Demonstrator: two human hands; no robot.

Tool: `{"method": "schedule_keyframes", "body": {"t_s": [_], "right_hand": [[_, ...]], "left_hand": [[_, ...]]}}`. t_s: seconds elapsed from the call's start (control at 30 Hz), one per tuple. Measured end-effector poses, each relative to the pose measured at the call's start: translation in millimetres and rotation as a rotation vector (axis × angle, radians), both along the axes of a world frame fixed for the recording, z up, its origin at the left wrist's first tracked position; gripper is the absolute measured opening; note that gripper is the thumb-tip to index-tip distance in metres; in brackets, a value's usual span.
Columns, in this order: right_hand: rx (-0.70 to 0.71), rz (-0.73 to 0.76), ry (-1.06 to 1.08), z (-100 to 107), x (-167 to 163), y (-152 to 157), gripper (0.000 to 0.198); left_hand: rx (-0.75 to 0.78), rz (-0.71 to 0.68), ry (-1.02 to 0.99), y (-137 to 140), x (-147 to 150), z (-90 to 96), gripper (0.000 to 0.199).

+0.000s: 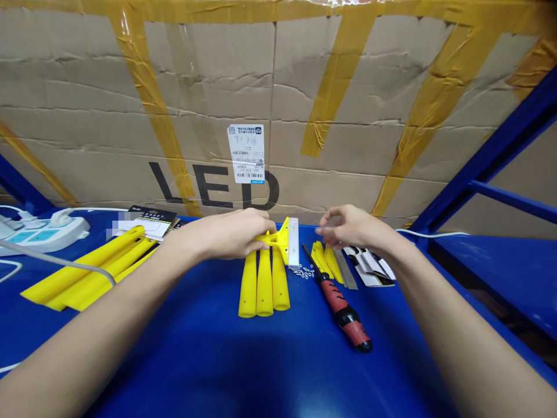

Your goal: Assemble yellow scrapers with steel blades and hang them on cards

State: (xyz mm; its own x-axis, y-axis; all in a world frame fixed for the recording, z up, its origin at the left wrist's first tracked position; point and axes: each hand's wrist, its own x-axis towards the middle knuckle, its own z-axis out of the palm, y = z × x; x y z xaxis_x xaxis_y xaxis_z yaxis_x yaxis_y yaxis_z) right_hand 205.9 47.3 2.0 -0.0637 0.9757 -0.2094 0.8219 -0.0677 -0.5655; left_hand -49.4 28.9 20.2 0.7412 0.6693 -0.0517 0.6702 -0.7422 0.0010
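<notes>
My left hand (241, 232) grips a yellow scraper head (282, 241) by its stem. A silvery metal plate (293, 244) runs along the head's right side. Below that hand lie three yellow tubular handles (264, 284), side by side on the blue surface. To the right, my right hand (348, 226) hovers apart from the scraper head with thumb and fingers curled together; whatever may be in the pinch is blurred. Small metal screws or nuts (304, 273) lie under the gap between the hands. A red and black power screwdriver (346, 316) rests nearby, its bit pointing away from me.
Flat yellow pieces (326, 261), grey metal strips (345, 270) and folded white-and-black cards (369, 267) lie beneath my right hand. Long yellow parts (91, 264), printed cards (150, 219) and a white power strip (47, 235) are at left. A large taped carton (209, 104) stands behind.
</notes>
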Motion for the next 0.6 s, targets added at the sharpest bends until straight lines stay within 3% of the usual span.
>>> {"method": "schedule_keyframes", "body": {"t_s": [0.1,0.43,0.6], "right_hand": [[-0.055,0.024,-0.295,3.9,0.9,-3.5,0.024],[-0.142,0.063,-0.412,6.2,-13.7,-12.2,0.042],[-0.098,0.057,-0.489,3.4,-11.5,-9.2,0.045]], "left_hand": [[-0.015,0.006,0.007,0.0,2.0,-1.3,0.03],[-0.023,0.016,0.014,-4.5,7.2,2.2,0.031],[-0.03,0.034,0.038,-5.3,8.5,2.6,0.029]]}}
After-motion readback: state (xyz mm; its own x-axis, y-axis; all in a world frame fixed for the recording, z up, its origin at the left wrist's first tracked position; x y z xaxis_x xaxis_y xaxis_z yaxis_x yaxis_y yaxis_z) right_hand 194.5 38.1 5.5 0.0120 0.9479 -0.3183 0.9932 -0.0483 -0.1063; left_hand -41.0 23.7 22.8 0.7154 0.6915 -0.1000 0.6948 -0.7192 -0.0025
